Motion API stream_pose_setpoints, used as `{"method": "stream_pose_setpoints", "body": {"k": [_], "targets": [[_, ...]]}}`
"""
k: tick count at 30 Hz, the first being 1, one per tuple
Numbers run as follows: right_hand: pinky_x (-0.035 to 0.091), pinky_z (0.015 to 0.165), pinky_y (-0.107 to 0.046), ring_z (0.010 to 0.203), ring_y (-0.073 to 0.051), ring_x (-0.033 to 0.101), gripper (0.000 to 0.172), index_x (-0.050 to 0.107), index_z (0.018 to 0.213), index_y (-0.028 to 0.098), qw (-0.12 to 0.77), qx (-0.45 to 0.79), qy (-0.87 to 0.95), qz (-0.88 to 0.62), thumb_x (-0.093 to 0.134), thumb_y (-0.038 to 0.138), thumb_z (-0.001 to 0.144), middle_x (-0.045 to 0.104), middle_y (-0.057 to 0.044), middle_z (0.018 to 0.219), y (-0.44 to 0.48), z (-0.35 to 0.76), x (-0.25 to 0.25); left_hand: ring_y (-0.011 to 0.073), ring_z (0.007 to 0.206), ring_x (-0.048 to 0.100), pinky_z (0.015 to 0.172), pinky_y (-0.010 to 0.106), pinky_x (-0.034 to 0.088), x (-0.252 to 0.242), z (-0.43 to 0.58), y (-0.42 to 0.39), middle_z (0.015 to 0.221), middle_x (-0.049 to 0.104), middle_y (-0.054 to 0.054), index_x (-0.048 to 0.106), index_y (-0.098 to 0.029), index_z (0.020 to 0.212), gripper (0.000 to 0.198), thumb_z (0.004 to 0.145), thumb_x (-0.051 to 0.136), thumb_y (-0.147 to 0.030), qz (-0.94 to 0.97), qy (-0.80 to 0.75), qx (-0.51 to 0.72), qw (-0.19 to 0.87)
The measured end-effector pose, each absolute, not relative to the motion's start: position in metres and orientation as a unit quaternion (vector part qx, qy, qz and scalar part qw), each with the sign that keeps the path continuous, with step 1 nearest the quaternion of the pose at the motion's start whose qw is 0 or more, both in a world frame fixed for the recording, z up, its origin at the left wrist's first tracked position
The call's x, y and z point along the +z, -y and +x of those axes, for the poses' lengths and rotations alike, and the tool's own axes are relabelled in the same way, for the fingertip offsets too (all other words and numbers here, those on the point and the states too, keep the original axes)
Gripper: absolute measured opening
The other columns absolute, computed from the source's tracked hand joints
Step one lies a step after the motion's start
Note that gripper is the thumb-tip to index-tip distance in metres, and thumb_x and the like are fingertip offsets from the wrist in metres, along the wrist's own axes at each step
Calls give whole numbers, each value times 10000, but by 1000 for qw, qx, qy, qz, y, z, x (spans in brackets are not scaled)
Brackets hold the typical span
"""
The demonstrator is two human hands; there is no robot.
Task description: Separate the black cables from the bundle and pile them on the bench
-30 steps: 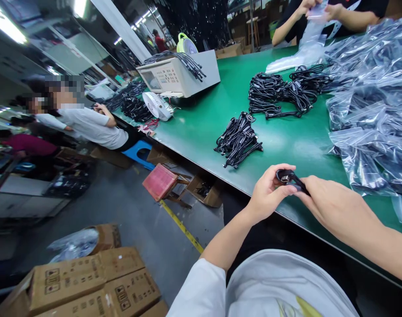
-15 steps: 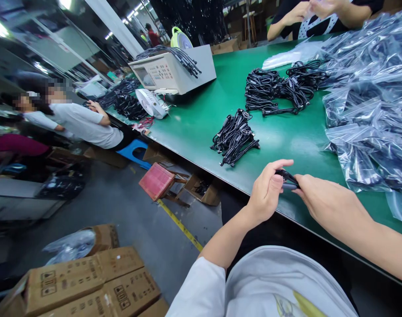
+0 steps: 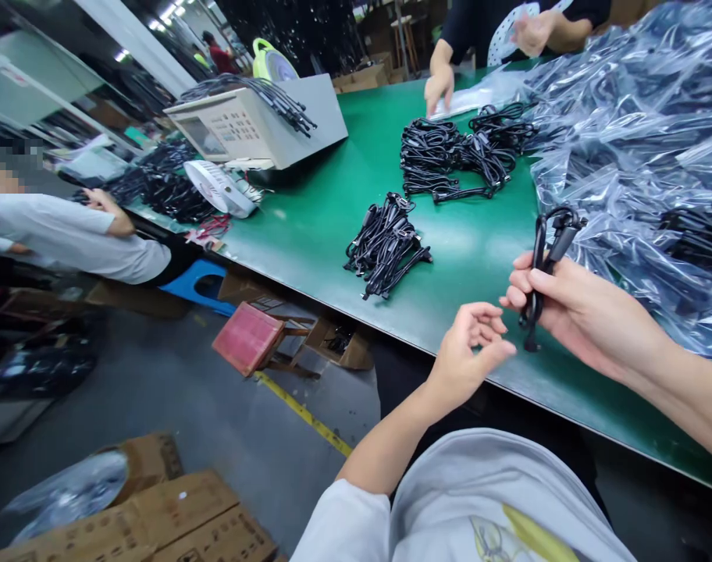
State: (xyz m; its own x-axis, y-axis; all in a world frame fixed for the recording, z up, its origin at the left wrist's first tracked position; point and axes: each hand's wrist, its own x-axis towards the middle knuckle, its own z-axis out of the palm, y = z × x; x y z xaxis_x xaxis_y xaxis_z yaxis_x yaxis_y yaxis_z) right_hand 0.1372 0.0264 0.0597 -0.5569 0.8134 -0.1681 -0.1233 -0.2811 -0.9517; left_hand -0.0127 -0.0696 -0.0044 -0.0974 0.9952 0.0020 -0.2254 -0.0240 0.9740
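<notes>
My right hand [image 3: 584, 312] is closed around a folded black cable [image 3: 537, 281], held upright above the table's near edge. The cable's loops and plug ends stick out above and below the fingers. Just left of it, my left hand [image 3: 470, 343] holds nothing, its fingers curled loosely and apart from the thumb. A small pile of black cables [image 3: 385, 246] lies on the green table [image 3: 467, 257] beyond my left hand. Farther back is a larger heap of bundled black cables [image 3: 450, 152].
Clear plastic bags [image 3: 614, 156] with cables inside cover the table's right side. A beige instrument [image 3: 274, 117] with cables on top stands at the back left, beside a small white fan [image 3: 218, 187]. Across the table, a co-worker's hand [image 3: 439, 86] touches flat plastic bags. A red-topped stool [image 3: 247, 336] stands below.
My left hand has let go of the cable and drawn away. My right hand has turned the cable upright. The co-worker's hand has reached down to the flat bags. The view has shifted right.
</notes>
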Motion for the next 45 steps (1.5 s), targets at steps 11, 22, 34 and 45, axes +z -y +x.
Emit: {"method": "stream_pose_setpoints", "body": {"k": [11, 22, 34, 45], "targets": [[618, 753, -269, 888, -177, 721, 182, 669, 926, 234, 321, 751, 422, -394, 819, 317, 865, 716, -7, 920, -25, 137, 59, 126, 832, 668, 796, 260, 527, -4, -4, 62, 947, 708, 12, 549, -203, 1149, 643, 670, 960, -328, 439, -406, 566, 568], [557, 580, -226, 634, -121, 629, 381, 700, 781, 234, 368, 718, 410, -425, 996, 356, 577, 667, 59, 719, -30, 135, 52, 116, 618, 698, 603, 228, 547, -15, -6, 54, 838, 738, 10, 507, -190, 1021, 552, 715, 929, -369, 332, -318, 555, 694], [467, 596, -234, 659, -110, 558, 422, 681, 766, 225, 400, 682, 429, -438, 1005, 350, 527, 640, 66, 716, -29, 132, 54, 120, 691, 718, 634, 222, 568, -13, -12, 59, 915, 756, 57, 613, -171, 1160, 475, 867, 791, -500, 308, -291, 564, 708], [479, 685, -302, 725, -140, 568, 411, 670, 789, 242, 419, 648, 465, -433, 990, 352, 555, 643, 67, 791, -26, 133, 55, 122, 704, 727, 635, 214, 570, -12, -10, 62, 919, 754, 49, 612, -178, 1169, 439, 875, 791, -451, 301, -286, 554, 722]]}}
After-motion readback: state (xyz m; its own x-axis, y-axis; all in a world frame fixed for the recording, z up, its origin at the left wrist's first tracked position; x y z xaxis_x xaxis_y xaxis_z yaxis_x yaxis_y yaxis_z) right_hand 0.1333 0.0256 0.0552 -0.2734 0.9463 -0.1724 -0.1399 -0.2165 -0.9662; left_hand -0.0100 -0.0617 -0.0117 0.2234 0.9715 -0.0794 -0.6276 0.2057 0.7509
